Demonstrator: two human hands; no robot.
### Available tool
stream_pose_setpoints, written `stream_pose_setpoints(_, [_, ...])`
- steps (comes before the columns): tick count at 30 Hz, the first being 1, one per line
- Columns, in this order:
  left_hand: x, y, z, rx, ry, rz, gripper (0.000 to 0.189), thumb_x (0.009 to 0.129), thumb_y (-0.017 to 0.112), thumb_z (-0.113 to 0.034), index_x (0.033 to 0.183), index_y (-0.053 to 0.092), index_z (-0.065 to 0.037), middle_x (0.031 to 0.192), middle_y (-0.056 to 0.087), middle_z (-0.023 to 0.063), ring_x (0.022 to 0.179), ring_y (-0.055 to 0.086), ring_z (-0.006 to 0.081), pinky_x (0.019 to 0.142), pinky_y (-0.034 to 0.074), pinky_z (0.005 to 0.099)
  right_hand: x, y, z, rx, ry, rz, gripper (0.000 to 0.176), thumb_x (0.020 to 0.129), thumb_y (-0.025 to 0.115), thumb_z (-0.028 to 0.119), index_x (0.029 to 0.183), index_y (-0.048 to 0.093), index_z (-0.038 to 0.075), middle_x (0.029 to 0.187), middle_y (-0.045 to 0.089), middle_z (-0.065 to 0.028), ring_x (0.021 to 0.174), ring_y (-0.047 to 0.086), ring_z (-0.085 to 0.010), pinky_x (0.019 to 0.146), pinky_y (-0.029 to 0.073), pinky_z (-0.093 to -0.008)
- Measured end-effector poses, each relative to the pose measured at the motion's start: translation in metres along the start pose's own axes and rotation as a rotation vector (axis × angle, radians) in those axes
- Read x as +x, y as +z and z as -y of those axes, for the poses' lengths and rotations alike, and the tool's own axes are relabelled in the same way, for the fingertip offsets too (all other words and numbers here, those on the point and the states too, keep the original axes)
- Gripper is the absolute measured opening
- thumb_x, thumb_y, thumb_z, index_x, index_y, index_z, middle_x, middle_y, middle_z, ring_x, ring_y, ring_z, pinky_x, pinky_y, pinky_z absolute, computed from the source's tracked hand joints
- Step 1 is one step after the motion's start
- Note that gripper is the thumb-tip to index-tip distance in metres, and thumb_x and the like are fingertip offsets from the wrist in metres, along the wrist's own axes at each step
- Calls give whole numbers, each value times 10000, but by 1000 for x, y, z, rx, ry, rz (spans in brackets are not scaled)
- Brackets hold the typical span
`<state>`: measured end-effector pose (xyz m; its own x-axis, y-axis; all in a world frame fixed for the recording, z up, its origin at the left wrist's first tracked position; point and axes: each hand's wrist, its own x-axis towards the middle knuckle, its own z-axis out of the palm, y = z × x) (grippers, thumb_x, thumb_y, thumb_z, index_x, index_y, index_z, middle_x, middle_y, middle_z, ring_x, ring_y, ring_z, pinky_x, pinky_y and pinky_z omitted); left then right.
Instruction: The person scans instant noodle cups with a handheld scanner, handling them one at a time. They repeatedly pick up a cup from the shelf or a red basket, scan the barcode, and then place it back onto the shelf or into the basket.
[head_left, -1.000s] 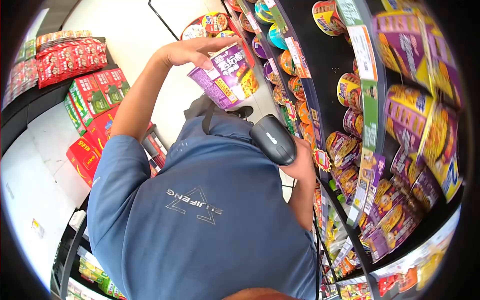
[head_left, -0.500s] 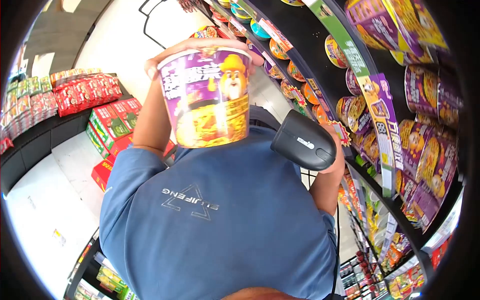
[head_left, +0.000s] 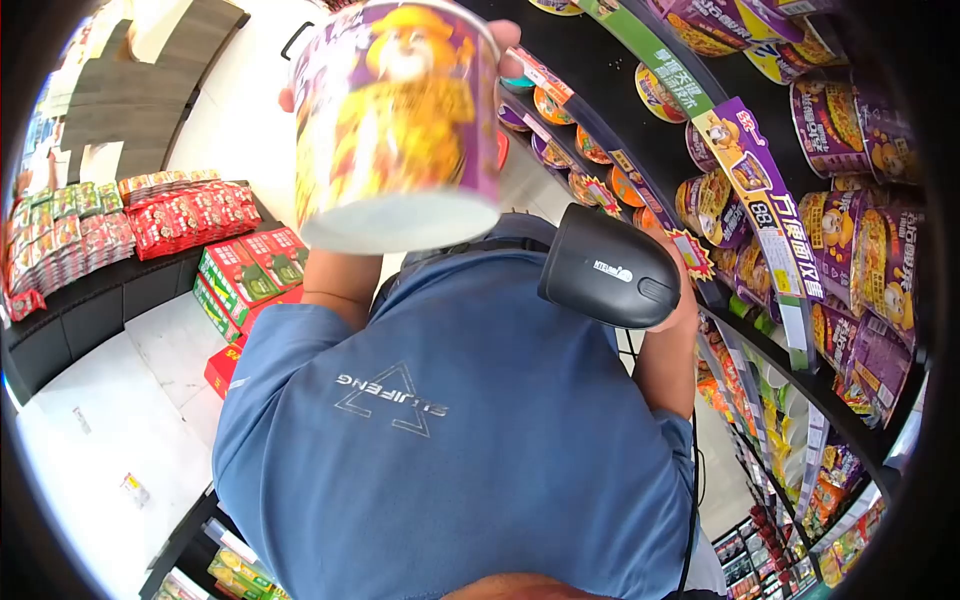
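My left hand (head_left: 508, 48) is closed around an instant noodle cup (head_left: 395, 120), purple and yellow with a cartoon figure in a yellow hat. The cup is held up in front of my chest, tilted so part of its white base shows; most of the hand is hidden behind it. In my right hand (head_left: 684, 312) is a black barcode scanner (head_left: 610, 268), its rounded head above the fingers. Scanner and cup are apart. A black cable (head_left: 692, 500) hangs down along my right side.
On the right, a black shelf (head_left: 640, 150) carries rows of noodle cups (head_left: 830, 125), with a purple price strip (head_left: 757, 195) along its edge. At left, red snack packets (head_left: 190, 218) lie on a dark ledge above red and green boxes (head_left: 250, 270).
The noodle cup has moved up and away from my chest, and its base has tipped into view. The scanner has barely shifted in my right hand.
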<state>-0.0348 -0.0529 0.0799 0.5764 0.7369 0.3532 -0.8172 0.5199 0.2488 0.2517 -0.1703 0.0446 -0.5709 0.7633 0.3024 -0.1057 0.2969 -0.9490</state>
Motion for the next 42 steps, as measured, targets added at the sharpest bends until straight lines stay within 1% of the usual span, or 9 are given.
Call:
stream_pose_setpoints(1, [4,7,4,70,89,-16,979,770,601,-687,1430,329,-18,1455,242,353,1313,347,506,1073,402,499,-2,3,-2,1,9,-69,459,625,775,336,878,617,-12,790,651,-139,636,611,-310,605,462,-359])
stream_pose_setpoints(2, [5,-1,-5,-74,43,-2,1248,579,700,-779,1473,236,-41,1463,232,344,1363,266,483,988,444,572,-1,3,-2,1,16,-136,450,618,777,331,871,620,-6,783,652,-133,632,612,-305,602,458,-353])
stream_pose_setpoints(3, [17,6,-7,-33,56,173,1169,632,657,-774,1459,286,-35,1453,311,300,1332,346,454,1020,424,544,3,4,1,-3,6,-123,450,618,777,331,871,620,-6,783,652,-133,632,612,-305,602,458,-353])
stream_pose_setpoints(5, [0,-38,-36,365,189,-168,1069,720,629,-712,1480,255,-59,1493,206,328,1348,298,491,1046,417,521,10,7,7,-28,24,-232,442,612,776,328,863,624,-2,785,658,-123,629,616,-295,602,457,-346])
stream_pose_setpoints(10, [1,-41,-50,101,279,-221,803,825,549,-614,1350,447,-15,1321,514,245,1199,539,332,934,509,455,12,11,1,-181,84,-276,419,603,772,284,865,640,-15,804,679,-126,667,652,-280,633,482,-336])
stream_pose_setpoints(12, [-1,-37,-55,526,249,-572,669,872,522,-533,1281,501,-4,1190,620,183,1032,645,261,872,547,413,13,14,-3,-118,78,-358,430,597,768,260,893,652,-29,828,692,-136,731,684,-278,689,506,-324])
stream_pose_setpoints(24, [0,-16,-32,838,-274,-537,632,888,567,-472,1289,482,9,1140,629,145,997,646,187,877,533,320,15,2,12,-309,59,-338,536,599,783,316,943,639,-69,882,680,-173,754,677,-307,723,511,-363])
stream_pose_setpoints(28, [4,-34,-28,992,-171,-523,786,853,572,-535,1452,282,-118,1346,462,109,1231,478,229,953,453,470,34,13,35,-601,93,-258,473,619,770,188,986,630,-74,868,666,-195,741,667,-342,684,516,-373])
stream_pose_setpoints(42, [9,-12,-14,957,71,-554,895,788,650,-511,1420,244,-25,1328,455,149,1233,485,242,1043,391,411,43,35,22,-410,58,-524,459,607,741,73,1033,628,-57,860,670,-172,722,671,-315,681,515,-341])
